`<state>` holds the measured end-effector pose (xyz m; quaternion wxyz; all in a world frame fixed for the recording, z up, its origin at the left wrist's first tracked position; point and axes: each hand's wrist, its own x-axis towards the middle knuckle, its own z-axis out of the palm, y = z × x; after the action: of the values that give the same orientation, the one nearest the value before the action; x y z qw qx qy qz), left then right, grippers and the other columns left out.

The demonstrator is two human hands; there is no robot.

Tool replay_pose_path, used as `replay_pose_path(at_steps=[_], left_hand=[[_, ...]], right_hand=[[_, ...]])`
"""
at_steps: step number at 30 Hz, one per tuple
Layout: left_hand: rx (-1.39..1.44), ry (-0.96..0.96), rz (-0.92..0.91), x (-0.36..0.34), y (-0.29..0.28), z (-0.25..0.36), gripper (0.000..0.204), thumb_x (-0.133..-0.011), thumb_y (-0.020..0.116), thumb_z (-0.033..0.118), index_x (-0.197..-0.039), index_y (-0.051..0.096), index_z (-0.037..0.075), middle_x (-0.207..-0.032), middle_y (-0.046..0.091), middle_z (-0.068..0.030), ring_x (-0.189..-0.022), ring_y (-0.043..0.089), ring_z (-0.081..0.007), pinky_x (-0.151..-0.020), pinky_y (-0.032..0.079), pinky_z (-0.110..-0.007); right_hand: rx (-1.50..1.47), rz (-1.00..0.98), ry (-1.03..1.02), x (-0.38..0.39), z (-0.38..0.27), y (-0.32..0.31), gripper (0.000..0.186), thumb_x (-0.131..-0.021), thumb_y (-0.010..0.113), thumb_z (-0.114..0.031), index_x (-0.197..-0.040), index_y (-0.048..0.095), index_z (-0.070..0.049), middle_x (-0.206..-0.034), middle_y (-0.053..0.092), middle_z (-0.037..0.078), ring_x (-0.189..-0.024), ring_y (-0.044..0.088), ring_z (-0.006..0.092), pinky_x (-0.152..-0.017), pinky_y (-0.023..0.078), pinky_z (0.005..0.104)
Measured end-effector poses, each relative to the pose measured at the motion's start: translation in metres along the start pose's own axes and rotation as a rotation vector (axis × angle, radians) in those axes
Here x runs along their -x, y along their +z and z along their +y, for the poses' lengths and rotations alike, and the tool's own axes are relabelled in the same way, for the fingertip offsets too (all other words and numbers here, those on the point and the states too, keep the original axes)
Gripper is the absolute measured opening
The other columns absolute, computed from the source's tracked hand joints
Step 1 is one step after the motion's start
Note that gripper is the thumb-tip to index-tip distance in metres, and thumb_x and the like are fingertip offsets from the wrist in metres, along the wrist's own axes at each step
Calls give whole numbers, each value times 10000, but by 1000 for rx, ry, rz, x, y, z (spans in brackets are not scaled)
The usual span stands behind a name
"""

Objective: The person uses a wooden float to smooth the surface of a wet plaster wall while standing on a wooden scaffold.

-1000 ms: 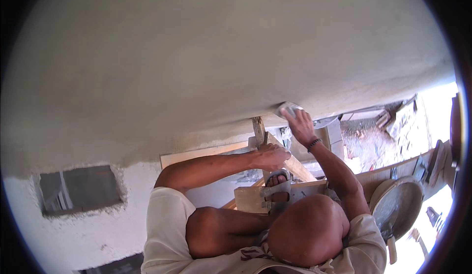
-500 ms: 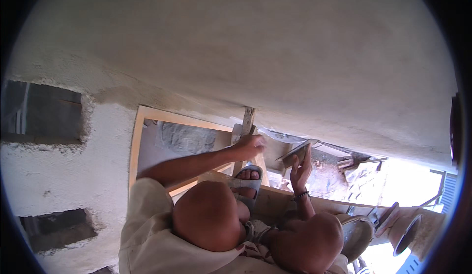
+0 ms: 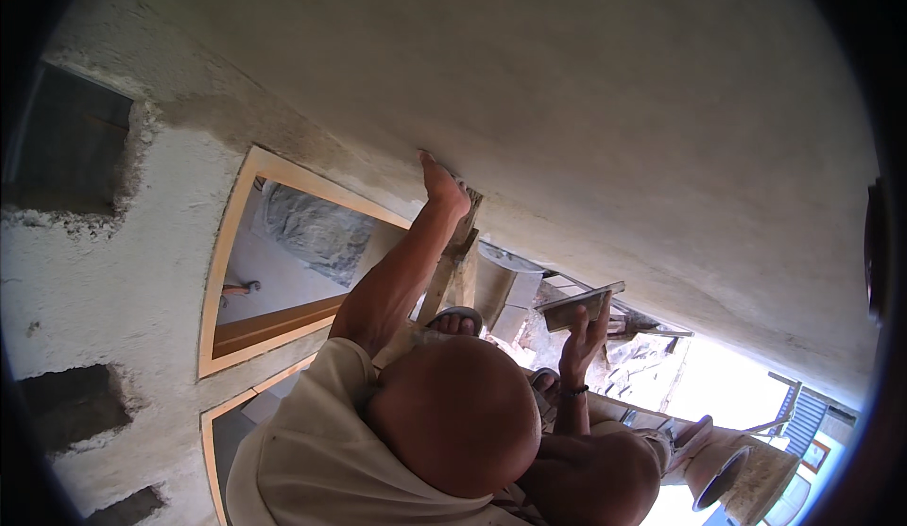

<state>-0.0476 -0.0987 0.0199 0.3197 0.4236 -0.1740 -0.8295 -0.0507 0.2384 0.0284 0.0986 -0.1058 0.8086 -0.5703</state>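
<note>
My left hand (image 3: pixel 444 186) is raised against the smooth plastered surface (image 3: pixel 605 101), its fingers curled. Whatever it grips is mostly hidden; only a dark, thin edge shows beside the fingers. Lower and to the right, my right hand (image 3: pixel 584 342) grips a small flat board (image 3: pixel 578 310), held tilted. A dark beaded bracelet circles that wrist. Between my arms are my bent knees (image 3: pixel 463 417), and a sandalled foot (image 3: pixel 455 321) rests on a plank beyond them.
A wooden window frame (image 3: pixel 219 271) stands at left beside rough square wall openings (image 3: pixel 71 408). A timber post (image 3: pixel 463 233) rises just below my left hand. Bucket-like containers (image 3: pixel 723 477) sit at the lower right. Rubble-strewn ground (image 3: pixel 628 365) lies far below.
My left hand has moved up and left, from beside the timber post onto the plastered surface. My right hand still holds the board, slightly lower in view. The whole view has tilted.
</note>
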Motion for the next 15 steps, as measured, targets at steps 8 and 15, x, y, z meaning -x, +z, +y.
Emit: replay_pose_path(at_steps=[8, 15], left_hand=[[-112, 36, -73, 27, 18, -20, 799, -971, 262, 673, -1574, 68, 187, -1642, 75, -13, -1512, 27, -213, -1195, -18, -403], [-261, 75, -116, 54, 13, -29, 840, -972, 231, 685, -1568, -55, 166, -1648, -47, -42, -1513, -37, -272, -1207, -2, -434]], right_hand=[[-26, -40, 76, 11, 24, -9, 677, -972, 567, -345, -1476, 341, 46, -1399, 505, 239, -1127, 561, 253, -963, 442, 354], [-8, 1, 8, 13, 21, -4, 673, -953, 581, -324, -1471, 356, 43, -1399, 511, 243, -933, 558, 216, -835, 454, 337]])
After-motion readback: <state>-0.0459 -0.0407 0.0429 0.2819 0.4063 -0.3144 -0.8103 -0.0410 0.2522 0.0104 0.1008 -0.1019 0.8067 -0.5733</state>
